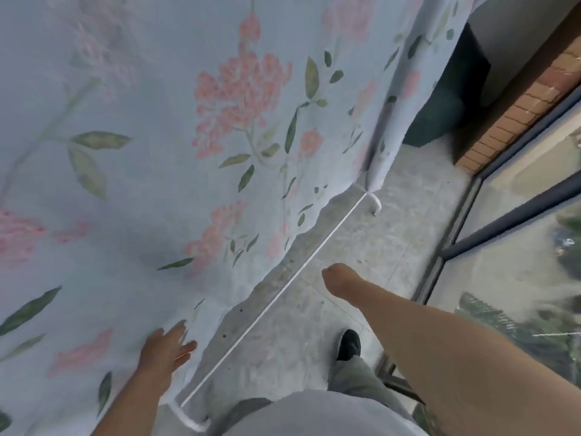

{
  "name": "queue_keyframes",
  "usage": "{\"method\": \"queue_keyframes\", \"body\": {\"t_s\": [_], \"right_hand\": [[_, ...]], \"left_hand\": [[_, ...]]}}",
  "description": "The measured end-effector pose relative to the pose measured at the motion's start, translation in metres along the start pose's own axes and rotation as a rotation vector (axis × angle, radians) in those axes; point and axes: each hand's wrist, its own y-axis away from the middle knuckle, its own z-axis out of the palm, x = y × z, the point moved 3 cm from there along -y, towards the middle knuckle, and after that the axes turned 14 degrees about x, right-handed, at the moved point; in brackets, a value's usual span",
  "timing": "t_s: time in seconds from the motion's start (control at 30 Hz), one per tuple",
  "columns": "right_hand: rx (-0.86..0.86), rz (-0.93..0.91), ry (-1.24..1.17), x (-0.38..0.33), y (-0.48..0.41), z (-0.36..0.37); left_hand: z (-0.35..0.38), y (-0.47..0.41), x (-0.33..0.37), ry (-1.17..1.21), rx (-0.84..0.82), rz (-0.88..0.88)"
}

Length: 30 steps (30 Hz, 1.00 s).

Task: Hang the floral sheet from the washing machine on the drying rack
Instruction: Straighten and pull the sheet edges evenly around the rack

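Thin white metal drying rack [284, 289] carrying pale blue sheet printed with pink flowers and green leaves [176, 146]; sheet spreading over rack top, its wavy edge hanging beside bare outer rail running diagonally. Rack's curved white feet resting on mottled grey concrete floor [390, 234]. Black shoe [349, 343] standing on floor near rail. Dark bin-like object [440, 118] sitting on floor beyond sheet.

A home balcony: a floral sheet [163, 146] drapes over a white drying rack [273, 302] on a concrete floor [371, 247], with a glass railing [503, 247] and brick wall [522, 99] toward two o'clock.
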Motion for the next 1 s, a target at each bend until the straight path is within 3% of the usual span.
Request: {"method": "queue_keyframes", "body": {"t_s": [0.23,0.4,0.63,0.87,1.0], "right_hand": [[-0.148,0.004,-0.053,-0.014,-0.064,-0.030],[-0.185,0.030,-0.172,-0.039,-0.094,-0.035],[-0.285,0.166,-0.340,-0.052,-0.128,-0.026],[-0.387,0.296,-0.355,-0.044,-0.171,0.001],[-0.353,0.360,-0.464,-0.042,-0.196,0.022]], "left_hand": [[0.047,0.051,0.014,0.194,0.089,-0.156],[0.094,0.053,0.029,0.262,0.040,-0.207],[0.144,0.050,0.028,0.362,0.065,-0.281],[0.211,0.063,-0.009,0.702,0.103,-0.503],[0.221,0.038,-0.026,0.682,0.151,-0.536]]}}
